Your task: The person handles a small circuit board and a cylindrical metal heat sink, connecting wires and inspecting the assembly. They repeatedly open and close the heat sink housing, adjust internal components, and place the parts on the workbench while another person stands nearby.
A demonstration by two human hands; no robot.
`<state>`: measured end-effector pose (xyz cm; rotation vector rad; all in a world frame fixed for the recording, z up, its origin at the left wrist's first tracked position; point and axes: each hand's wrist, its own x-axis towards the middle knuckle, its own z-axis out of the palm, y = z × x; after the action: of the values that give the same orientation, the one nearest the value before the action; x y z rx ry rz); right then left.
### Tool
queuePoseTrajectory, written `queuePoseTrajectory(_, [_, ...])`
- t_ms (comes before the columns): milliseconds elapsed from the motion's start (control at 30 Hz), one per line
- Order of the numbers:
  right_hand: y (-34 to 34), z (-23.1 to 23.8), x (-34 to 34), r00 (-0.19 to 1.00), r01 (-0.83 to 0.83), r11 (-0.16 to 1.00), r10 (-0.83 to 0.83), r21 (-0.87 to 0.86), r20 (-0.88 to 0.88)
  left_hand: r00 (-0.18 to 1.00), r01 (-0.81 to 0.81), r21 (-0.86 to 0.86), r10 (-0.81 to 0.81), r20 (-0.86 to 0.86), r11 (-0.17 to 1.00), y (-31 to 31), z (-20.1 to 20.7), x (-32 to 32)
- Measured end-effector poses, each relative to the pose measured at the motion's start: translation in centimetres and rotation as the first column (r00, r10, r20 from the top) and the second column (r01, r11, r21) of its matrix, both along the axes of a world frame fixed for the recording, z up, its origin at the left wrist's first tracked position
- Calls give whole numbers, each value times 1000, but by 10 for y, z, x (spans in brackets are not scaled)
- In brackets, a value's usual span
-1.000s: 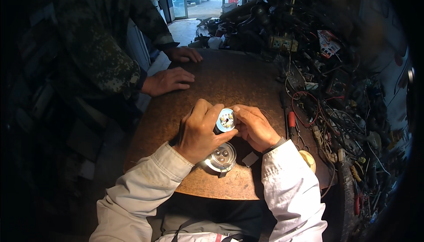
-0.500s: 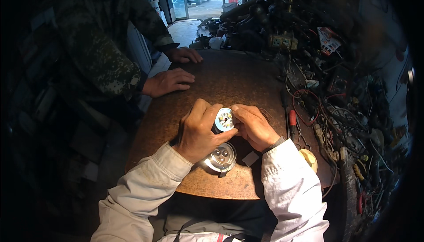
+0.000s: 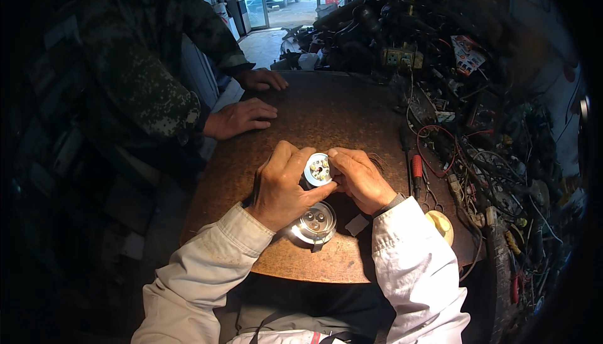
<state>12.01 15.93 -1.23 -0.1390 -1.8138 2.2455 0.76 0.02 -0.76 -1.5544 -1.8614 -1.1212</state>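
Note:
My left hand [image 3: 279,187] is wrapped round a small round LED lamp body [image 3: 320,169], thumb below and fingers above. Its white face, dotted with small yellowish LEDs and a dark hole in the middle, is tilted up toward me. At its right edge, the thumb and fingers of my right hand [image 3: 363,181] are closed on the rim; whether they pinch something small there is hidden. Just below my hands a silver spotlight ring [image 3: 321,236] with round clear lenses and a dark clip lies on the brown table [image 3: 333,268].
Across the table at left, a person in camouflage rests both hands [image 3: 242,118] on the tabletop. On the right lie a red-handled screwdriver [image 3: 417,167], scissors [image 3: 433,201], a pale yellow round piece [image 3: 440,225] and a heap of cables and parts [image 3: 490,149]. A small pale card [image 3: 357,225] is by my right wrist.

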Motion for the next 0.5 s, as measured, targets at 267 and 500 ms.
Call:
queuePoseTrajectory(267, [1, -4, -4, 999, 29, 999, -29, 43, 12, 1000, 6, -4, -6, -27, 1000, 0, 0, -2])
queuePoseTrajectory(500, [8, -9, -5, 1000, -20, 998, 19, 57, 19, 999, 17, 12, -16, -37, 1000, 1, -3, -4])
